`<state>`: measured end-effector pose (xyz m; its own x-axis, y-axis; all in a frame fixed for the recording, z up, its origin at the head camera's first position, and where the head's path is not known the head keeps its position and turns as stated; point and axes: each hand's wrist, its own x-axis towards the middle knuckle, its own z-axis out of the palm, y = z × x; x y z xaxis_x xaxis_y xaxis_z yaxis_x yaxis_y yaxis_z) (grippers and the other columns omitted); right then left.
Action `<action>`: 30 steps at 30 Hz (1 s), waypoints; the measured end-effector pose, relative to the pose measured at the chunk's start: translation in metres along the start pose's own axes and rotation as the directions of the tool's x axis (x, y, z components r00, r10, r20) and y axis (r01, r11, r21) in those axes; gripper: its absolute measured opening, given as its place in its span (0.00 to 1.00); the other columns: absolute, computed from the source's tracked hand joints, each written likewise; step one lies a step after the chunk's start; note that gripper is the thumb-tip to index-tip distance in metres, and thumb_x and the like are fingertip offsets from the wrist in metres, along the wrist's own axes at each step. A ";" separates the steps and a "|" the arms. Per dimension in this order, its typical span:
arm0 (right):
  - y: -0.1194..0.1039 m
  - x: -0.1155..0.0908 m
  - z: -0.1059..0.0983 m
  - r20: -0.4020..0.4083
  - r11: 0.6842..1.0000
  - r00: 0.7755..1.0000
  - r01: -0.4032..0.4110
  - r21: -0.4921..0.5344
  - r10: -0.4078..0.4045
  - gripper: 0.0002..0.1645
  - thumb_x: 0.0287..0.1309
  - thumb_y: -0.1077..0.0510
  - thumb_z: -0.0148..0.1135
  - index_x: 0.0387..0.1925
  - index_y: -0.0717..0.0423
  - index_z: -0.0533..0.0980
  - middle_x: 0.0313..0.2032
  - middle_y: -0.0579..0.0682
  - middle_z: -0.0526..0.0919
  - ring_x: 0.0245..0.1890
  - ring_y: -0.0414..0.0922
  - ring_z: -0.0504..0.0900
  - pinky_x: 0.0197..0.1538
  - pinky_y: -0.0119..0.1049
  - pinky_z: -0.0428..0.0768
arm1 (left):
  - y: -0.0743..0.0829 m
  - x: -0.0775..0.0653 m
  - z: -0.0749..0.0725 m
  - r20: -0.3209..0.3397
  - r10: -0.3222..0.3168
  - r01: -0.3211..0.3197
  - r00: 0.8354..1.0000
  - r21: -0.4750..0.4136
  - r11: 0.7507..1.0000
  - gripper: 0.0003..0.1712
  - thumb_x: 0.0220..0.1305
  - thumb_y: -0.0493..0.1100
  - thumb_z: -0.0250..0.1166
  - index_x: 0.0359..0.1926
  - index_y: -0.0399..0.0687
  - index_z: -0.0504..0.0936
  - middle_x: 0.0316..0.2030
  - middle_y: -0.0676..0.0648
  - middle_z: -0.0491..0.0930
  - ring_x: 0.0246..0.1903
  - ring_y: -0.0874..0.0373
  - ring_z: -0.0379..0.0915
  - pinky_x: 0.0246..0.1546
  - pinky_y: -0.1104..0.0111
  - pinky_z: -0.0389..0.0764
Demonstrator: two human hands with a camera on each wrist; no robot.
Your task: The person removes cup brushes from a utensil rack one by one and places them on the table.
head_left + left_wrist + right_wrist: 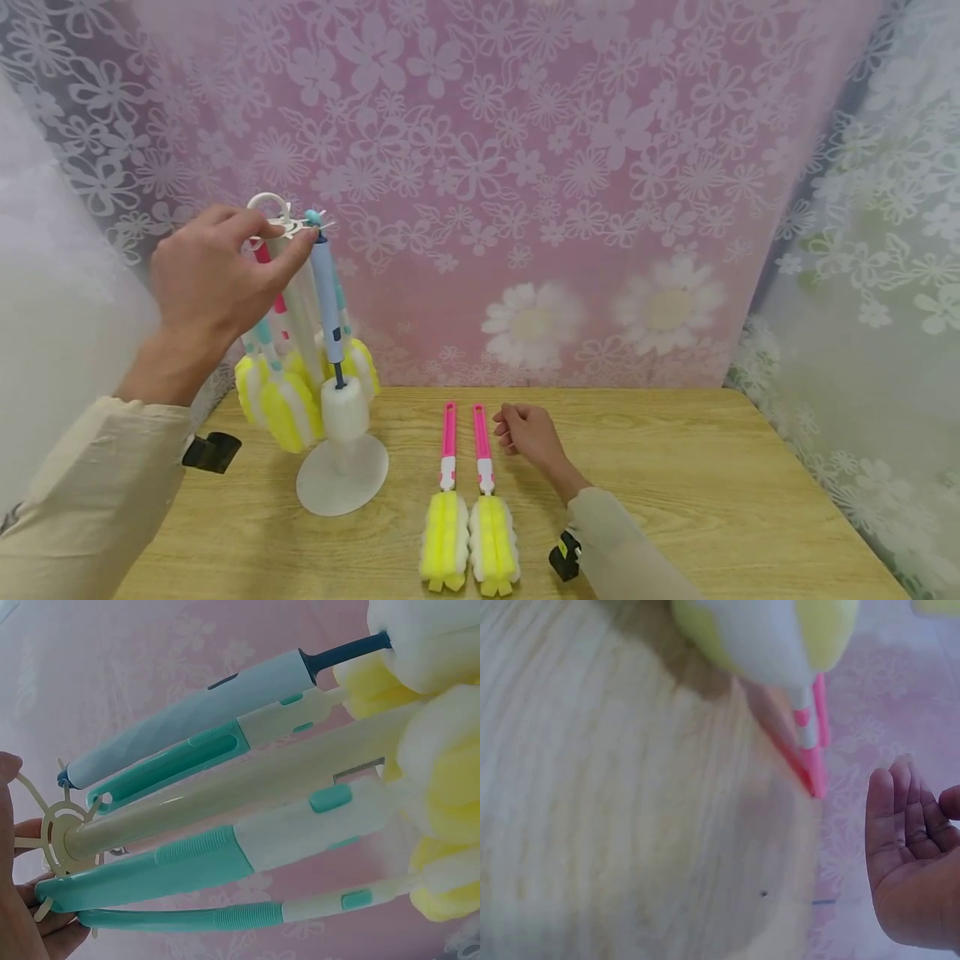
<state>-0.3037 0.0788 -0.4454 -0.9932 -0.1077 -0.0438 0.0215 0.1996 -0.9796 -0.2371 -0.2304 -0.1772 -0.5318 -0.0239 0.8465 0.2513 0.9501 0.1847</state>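
At the left stands a white hanging rack (341,475) with a round base, a ring of hooks and a loop on top. My left hand (217,271) grips the hook ring (66,836), its fingers around the hooks. Sponge bottle brushes hang from the rack: a blue-handled brush (327,292) with a white head, several teal-handled brushes (157,870), and a pink-handled one (264,252) partly hidden by the hand. My right hand (531,435) hovers over the table, fingers loosely curled and holding nothing, beside two pink-handled sponge brushes (483,450) lying side by side.
The wooden table (660,492) ends at a flowered pink curtain (480,192) behind. Pale flowered curtains (892,317) hang at the right and left. Both lying brushes point their yellow-and-white heads (444,537) toward the near edge.
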 end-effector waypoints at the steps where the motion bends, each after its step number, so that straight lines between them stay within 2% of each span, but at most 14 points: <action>1: -0.004 -0.001 0.002 0.006 1.000 1.000 0.012 0.000 -0.012 0.25 0.61 0.46 0.45 0.33 0.64 0.76 0.30 0.63 0.77 0.26 0.56 0.78 0.30 0.44 0.78 | 0.000 0.000 0.000 -0.005 -0.005 0.005 1.000 0.003 1.000 0.23 0.49 0.61 0.59 0.20 0.44 0.78 0.31 0.44 0.79 0.28 0.47 0.72 0.24 0.56 0.65; 6: -0.026 -0.003 0.018 0.054 0.997 0.995 0.079 0.009 -0.079 0.20 0.63 0.49 0.44 0.33 0.61 0.76 0.30 0.63 0.77 0.29 0.60 0.77 0.31 0.46 0.78 | -0.001 0.000 -0.001 -0.012 -0.031 0.031 0.999 -0.017 0.999 0.22 0.48 0.59 0.59 0.23 0.44 0.80 0.33 0.43 0.79 0.30 0.46 0.72 0.27 0.56 0.65; 10: -0.044 -0.006 0.031 0.090 0.992 0.988 0.127 0.016 -0.128 0.18 0.63 0.50 0.44 0.34 0.58 0.76 0.29 0.61 0.77 0.31 0.62 0.76 0.31 0.46 0.78 | 0.000 0.000 -0.002 0.020 -0.053 0.054 0.998 -0.055 0.997 0.21 0.49 0.57 0.59 0.25 0.42 0.81 0.34 0.42 0.79 0.34 0.46 0.72 0.30 0.57 0.66; 15: -0.070 -0.012 0.047 0.115 0.978 0.972 0.207 -0.017 -0.204 0.18 0.63 0.49 0.44 0.35 0.54 0.76 0.26 0.53 0.78 0.26 0.52 0.77 0.27 0.38 0.78 | 0.001 0.000 -0.001 0.046 -0.071 0.075 0.996 -0.099 0.992 0.20 0.50 0.54 0.57 0.26 0.41 0.81 0.34 0.43 0.79 0.37 0.48 0.71 0.34 0.58 0.66; 18: -0.089 -0.017 0.060 0.136 0.966 0.958 0.258 -0.020 -0.253 0.16 0.62 0.48 0.45 0.36 0.51 0.76 0.26 0.50 0.78 0.25 0.45 0.78 0.27 0.36 0.78 | 0.000 0.000 -0.001 0.040 -0.071 0.075 0.997 -0.105 0.992 0.18 0.50 0.53 0.57 0.25 0.42 0.81 0.33 0.43 0.79 0.36 0.48 0.70 0.34 0.58 0.66; 22: -0.116 -0.022 0.079 0.176 0.941 0.925 0.337 0.030 -0.337 0.14 0.60 0.48 0.49 0.37 0.49 0.76 0.30 0.48 0.79 0.30 0.42 0.78 0.31 0.35 0.78 | 0.000 -0.001 0.000 0.010 -0.060 0.061 0.998 -0.113 0.992 0.15 0.49 0.51 0.57 0.23 0.43 0.80 0.31 0.44 0.79 0.34 0.49 0.70 0.34 0.59 0.65; 25: -0.137 -0.026 0.092 0.190 0.910 0.890 0.411 0.059 -0.414 0.15 0.59 0.49 0.50 0.41 0.52 0.76 0.34 0.48 0.79 0.33 0.40 0.78 0.33 0.33 0.77 | -0.001 -0.001 0.000 -0.020 -0.046 0.044 0.999 -0.121 0.992 0.13 0.49 0.49 0.57 0.21 0.44 0.79 0.29 0.45 0.79 0.32 0.50 0.70 0.32 0.61 0.65; 28: -0.161 -0.035 0.102 0.161 0.878 0.864 0.475 0.056 -0.477 0.17 0.58 0.51 0.52 0.46 0.55 0.74 0.38 0.46 0.78 0.37 0.39 0.77 0.39 0.32 0.75 | 0.000 -0.001 0.000 -0.022 -0.051 0.048 0.998 -0.125 0.991 0.13 0.48 0.49 0.57 0.20 0.45 0.78 0.29 0.46 0.78 0.32 0.50 0.70 0.31 0.61 0.64; 30: -0.177 -0.042 0.107 0.130 0.864 0.854 0.502 0.049 -0.503 0.18 0.57 0.53 0.53 0.47 0.56 0.73 0.41 0.46 0.78 0.39 0.39 0.76 0.42 0.31 0.74 | 0.001 -0.001 0.000 -0.012 -0.062 0.060 0.998 -0.126 0.990 0.13 0.49 0.50 0.57 0.21 0.45 0.79 0.30 0.46 0.78 0.33 0.50 0.70 0.32 0.61 0.65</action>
<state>-0.2532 -0.0556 -0.2915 -0.8445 -0.3188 0.4304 -0.4741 0.0711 -0.8776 -0.2366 -0.2297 -0.1779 -0.5368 -0.0860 0.8393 0.3193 0.9001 0.2964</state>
